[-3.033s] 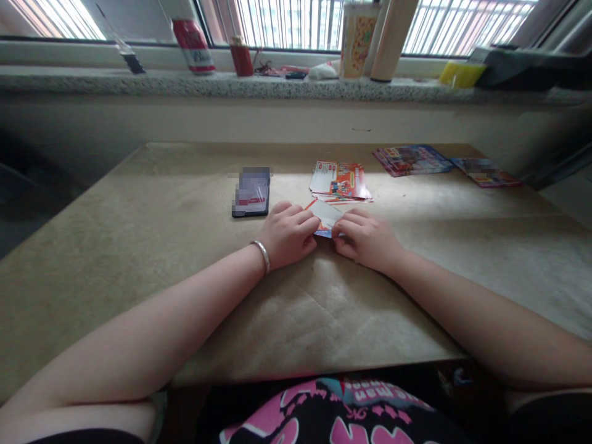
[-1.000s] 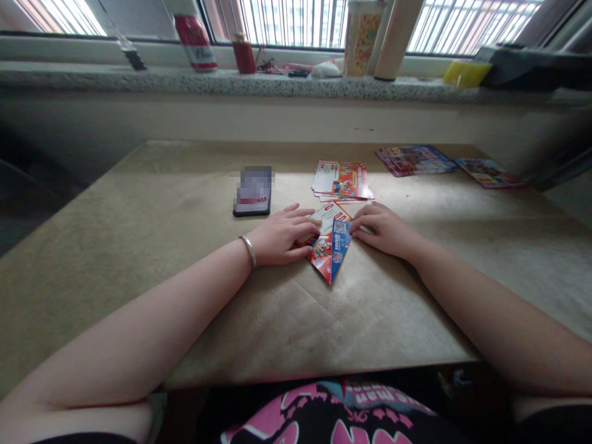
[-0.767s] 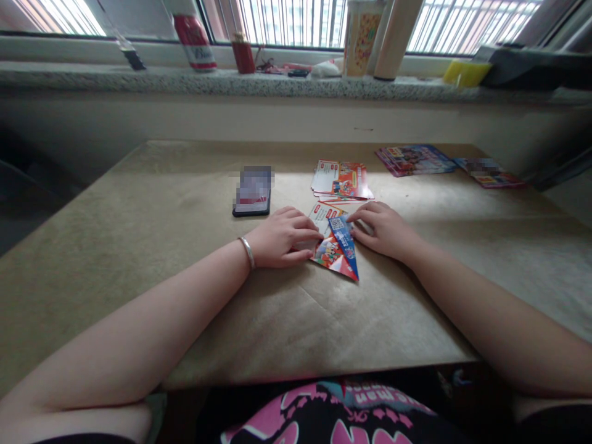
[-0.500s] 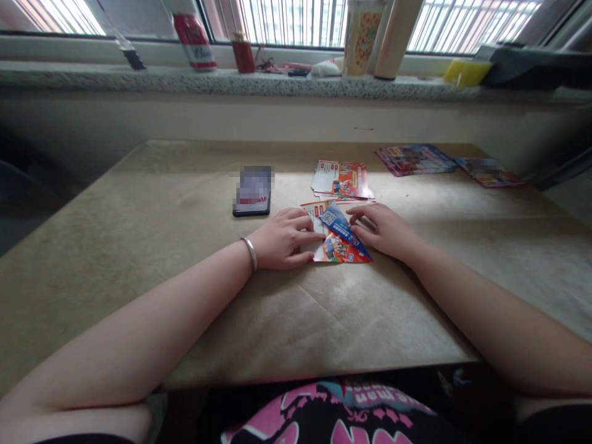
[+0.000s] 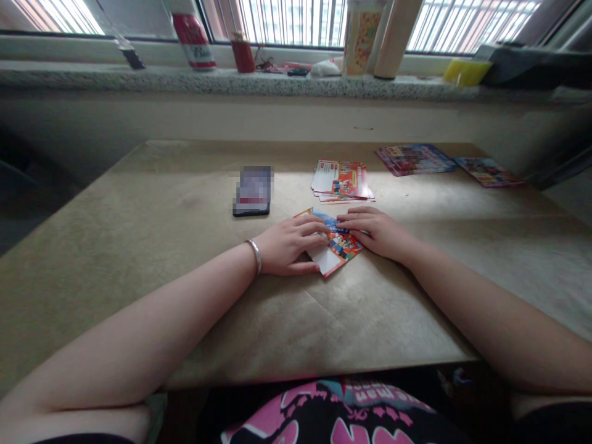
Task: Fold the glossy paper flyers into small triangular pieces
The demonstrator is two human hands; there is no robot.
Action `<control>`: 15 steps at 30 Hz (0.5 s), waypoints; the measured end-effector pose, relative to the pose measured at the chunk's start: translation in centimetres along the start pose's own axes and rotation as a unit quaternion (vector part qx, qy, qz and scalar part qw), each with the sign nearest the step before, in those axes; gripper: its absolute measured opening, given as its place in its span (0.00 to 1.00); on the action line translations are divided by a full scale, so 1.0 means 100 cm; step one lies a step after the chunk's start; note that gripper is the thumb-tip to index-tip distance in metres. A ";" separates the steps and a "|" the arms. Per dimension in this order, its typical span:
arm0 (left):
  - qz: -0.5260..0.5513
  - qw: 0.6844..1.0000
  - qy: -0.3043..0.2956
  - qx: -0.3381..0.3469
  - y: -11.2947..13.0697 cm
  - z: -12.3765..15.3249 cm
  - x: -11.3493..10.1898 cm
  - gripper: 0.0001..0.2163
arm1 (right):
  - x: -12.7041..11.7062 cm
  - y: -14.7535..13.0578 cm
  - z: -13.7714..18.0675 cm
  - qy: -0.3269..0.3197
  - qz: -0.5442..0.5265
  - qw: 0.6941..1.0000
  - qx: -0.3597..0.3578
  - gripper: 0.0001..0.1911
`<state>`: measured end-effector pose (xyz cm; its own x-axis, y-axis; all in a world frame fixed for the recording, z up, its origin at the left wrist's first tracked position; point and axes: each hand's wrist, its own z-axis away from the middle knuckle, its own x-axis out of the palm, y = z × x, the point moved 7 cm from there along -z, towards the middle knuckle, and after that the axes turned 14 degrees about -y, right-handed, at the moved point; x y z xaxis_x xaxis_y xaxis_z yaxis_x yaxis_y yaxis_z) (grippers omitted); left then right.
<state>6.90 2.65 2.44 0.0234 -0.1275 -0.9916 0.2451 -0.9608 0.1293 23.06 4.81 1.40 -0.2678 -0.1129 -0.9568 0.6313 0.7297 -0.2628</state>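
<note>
A printed paper leaflet [image 5: 345, 245] lies on the table with its far part folded over, so that a blue back side shows along the far edge. My left hand [image 5: 296, 243] rests flat on its left part, fingers stretched out and covering some of the print. From the right, my right hand [image 5: 374, 231] lies with extended fingers on the blue folded flap. Both hands are open and press on the paper. Just beyond them is a small stack of matching red and white leaflets [image 5: 342, 179].
A phone [image 5: 253, 191] lies left of the stack. Two piles of colourful leaflets, a larger one [image 5: 414, 159] and a smaller one [image 5: 489, 171], are at the far right. On the windowsill [image 5: 277, 83] stand a red can [image 5: 194, 40], a red bottle [image 5: 243, 54] and a patterned container [image 5: 363, 40].
The leaflet has turned, and its near corner now points toward me. Its blue flap has shifted to the far edge. My right hand has moved slightly left, onto the flap.
</note>
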 end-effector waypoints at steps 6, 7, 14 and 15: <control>0.017 0.999 -0.032 0.000 -0.005 -0.002 0.009 0.26 | -0.008 -0.001 0.002 0.028 -0.002 1.000 -0.003 0.09; 0.010 0.999 -0.030 -0.009 -0.007 -0.001 0.009 0.25 | -0.010 -0.001 0.003 0.033 -0.007 0.999 -0.005 0.08; -0.049 0.992 -0.004 -0.117 -0.023 0.005 0.008 0.18 | -0.013 -0.006 0.004 0.037 -0.031 0.998 -0.046 0.08; -0.054 0.990 0.002 -0.131 -0.026 0.006 0.008 0.17 | -0.014 -0.007 0.004 0.035 -0.035 0.997 -0.051 0.08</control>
<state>5.75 4.89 1.31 -0.0124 -0.0249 -0.9996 0.4900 -0.8716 0.0156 23.27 4.12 2.84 -0.3621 -0.1211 -0.9242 0.5325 0.7870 -0.3117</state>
